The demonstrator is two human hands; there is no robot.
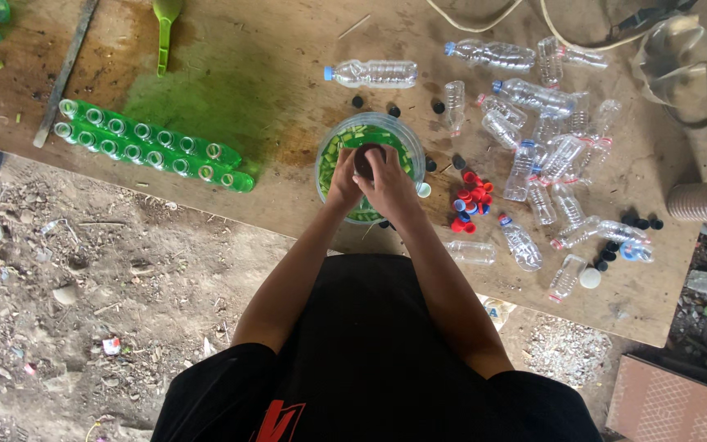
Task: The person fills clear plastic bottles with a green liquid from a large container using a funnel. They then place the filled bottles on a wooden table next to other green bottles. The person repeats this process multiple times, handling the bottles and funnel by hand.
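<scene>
Both hands meet over the round clear plastic tub (333, 141) of green liquid: left hand (344, 182) and right hand (390, 187) curl their fingers around a small dark cup (368, 159), held above so drips fall inside; beyond, empty bottles (550, 155) lie within reach on the wooden tabletop (272, 49).

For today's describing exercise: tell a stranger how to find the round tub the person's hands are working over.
Start at the long wooden table and find the rows of green-filled bottles on one side and the scattered clear empty bottles on the other. The tub sits between them, under both hands. It alone is a wide, round, clear container holding green pieces.
</scene>
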